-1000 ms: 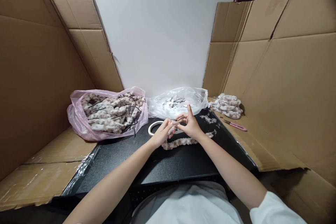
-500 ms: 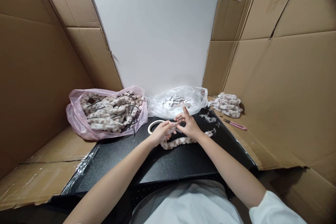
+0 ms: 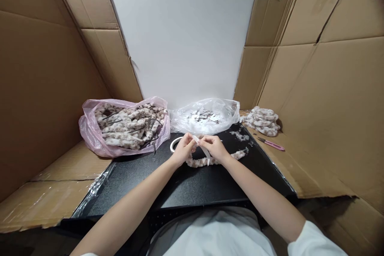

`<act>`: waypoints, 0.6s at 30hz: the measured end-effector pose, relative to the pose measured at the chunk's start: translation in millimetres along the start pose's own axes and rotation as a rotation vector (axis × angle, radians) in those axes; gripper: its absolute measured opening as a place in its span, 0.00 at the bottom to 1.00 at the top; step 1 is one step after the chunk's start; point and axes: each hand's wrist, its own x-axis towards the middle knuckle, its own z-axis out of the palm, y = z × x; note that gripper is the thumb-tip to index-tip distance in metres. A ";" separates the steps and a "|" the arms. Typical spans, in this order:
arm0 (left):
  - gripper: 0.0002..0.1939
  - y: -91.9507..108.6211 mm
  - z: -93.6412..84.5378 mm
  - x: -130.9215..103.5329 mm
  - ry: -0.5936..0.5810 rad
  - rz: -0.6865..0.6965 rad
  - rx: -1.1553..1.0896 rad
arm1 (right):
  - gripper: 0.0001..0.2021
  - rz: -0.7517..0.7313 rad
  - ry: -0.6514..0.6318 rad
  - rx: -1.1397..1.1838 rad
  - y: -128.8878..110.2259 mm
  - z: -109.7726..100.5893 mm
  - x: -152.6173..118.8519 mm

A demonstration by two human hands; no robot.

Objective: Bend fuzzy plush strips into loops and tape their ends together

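Observation:
Both hands meet over the black table. My left hand is closed in a pinch, at the upper end of a white strip of tape. Fingers of my right hand pinch the same strip, whose free end hangs down over a furry white-and-brown strip. That furry strip lies curved on the table, and its far end is hidden under my hands. A white tape roll lies flat just left of my left hand, partly covered by it.
A pink bag of furry strips with dark cords stands left. Behind my hands lies a clear bag with small white and metal pieces. At right are a furry bundle, pink-handled snips and loose fluff. Cardboard walls flank the table.
My right hand has lowered its raised fingers and closed on the tape beside my left hand. The tape now hangs down toward me instead of sticking up. The view has shifted slightly.

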 end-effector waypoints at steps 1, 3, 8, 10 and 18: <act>0.18 0.2 0.1 -0.4 0.002 0.030 0.027 | 0.15 0.010 0.039 -0.013 2.5 1.7 0.2; 0.17 0.4 0.4 -1.7 0.007 0.079 0.104 | 0.15 0.015 0.097 -0.042 6.3 3.2 0.6; 0.12 1.4 2.1 -6.8 0.042 0.162 0.286 | 0.16 -0.012 0.177 -0.122 10.4 6.1 -0.4; 0.11 1.6 2.9 -7.9 0.072 0.173 0.308 | 0.16 -0.024 0.202 -0.144 10.7 8.0 -0.9; 0.10 -1.8 4.6 -7.7 0.122 0.195 0.305 | 0.17 -0.044 0.273 -0.188 8.7 10.7 -1.7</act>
